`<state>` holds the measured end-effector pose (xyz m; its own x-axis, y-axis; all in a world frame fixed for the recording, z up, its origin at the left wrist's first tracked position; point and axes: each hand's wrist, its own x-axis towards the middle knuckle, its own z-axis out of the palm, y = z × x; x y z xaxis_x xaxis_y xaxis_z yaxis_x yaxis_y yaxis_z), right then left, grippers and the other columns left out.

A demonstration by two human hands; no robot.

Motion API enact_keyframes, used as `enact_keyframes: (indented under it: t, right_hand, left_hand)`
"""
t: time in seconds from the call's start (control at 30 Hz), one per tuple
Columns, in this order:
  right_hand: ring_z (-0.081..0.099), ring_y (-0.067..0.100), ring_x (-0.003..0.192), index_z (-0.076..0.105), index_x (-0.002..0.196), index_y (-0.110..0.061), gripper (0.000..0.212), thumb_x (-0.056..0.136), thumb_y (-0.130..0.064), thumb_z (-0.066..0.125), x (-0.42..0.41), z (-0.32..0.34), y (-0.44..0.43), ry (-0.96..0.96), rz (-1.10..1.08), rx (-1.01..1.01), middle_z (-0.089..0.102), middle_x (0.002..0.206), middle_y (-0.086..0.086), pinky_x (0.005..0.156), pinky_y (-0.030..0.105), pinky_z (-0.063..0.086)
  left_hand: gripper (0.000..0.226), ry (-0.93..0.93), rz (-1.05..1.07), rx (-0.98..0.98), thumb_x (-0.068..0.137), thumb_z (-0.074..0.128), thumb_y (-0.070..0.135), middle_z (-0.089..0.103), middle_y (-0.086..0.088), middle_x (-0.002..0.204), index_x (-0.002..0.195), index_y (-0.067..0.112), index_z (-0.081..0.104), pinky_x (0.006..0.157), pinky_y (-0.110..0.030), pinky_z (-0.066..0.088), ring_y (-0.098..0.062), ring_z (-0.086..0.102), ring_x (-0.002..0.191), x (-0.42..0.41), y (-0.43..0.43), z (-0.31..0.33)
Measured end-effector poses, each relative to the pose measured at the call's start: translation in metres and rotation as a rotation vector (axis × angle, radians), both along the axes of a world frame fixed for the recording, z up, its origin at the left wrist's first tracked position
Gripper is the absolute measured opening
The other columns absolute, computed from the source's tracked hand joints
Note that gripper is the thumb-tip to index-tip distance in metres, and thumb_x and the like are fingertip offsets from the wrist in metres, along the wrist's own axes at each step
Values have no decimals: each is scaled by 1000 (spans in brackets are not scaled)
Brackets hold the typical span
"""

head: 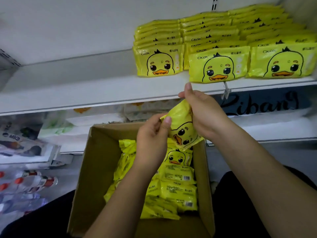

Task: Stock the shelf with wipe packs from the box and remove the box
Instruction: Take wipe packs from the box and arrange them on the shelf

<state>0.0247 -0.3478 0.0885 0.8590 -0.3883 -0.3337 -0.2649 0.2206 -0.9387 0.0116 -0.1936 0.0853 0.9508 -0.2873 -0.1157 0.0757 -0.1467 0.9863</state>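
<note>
Both my hands hold one yellow wipe pack (182,127) with a duck face, just above the open cardboard box (96,162). My left hand (152,134) pinches its left edge with the thumb on top. My right hand (204,112) grips its top right part from behind. Several more yellow packs (173,184) lie in the box under my forearms. On the white shelf (85,90) above, three rows of the same duck packs (219,64) stand upright at the right side; the shelf's left half is bare.
A lower shelf behind the box carries white and green packets (68,127). At the left are boxed goods (22,146) and bottles with red caps (30,181). A price-tag clip (226,91) hangs from the shelf's front edge. Dark trousers show at the bottom.
</note>
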Motion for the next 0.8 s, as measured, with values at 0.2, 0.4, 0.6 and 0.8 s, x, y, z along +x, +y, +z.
enact_keyframes:
  t: [0.2,0.4,0.6,0.8]
  right_hand:
    - [71,10,93,74,103,-25,19,91,-40,71,-36,-1,22,-95,160,-49,76,95,-9,96,38,54]
    - [65,-1,99,73,105,-29,30,91,-54,63,-60,-1,43,39,250,-187,71,105,-19,84,21,50]
    - [69,33,108,70,102,-19,27,94,-45,66,-64,-24,75,44,163,197,71,119,15,103,57,49]
    - [50,9,70,70,86,-23,29,96,-49,61,-69,-21,85,30,172,-50,58,70,-9,67,27,45]
  left_hand:
    - [22,169,195,-118,106,52,25,79,-3,101,111,17,72,74,-28,59,-18,74,97,-28,44,8]
    - [27,353,431,-476,108,46,23,75,-12,116,121,10,65,89,-41,59,-28,73,108,-47,83,18]
    - [32,470,473,-560,108,44,17,70,-20,124,135,2,54,82,-42,63,-34,72,107,-53,108,11]
    - [34,419,428,-139,96,61,49,77,-8,109,114,22,72,78,-45,62,-31,74,101,-45,136,12]
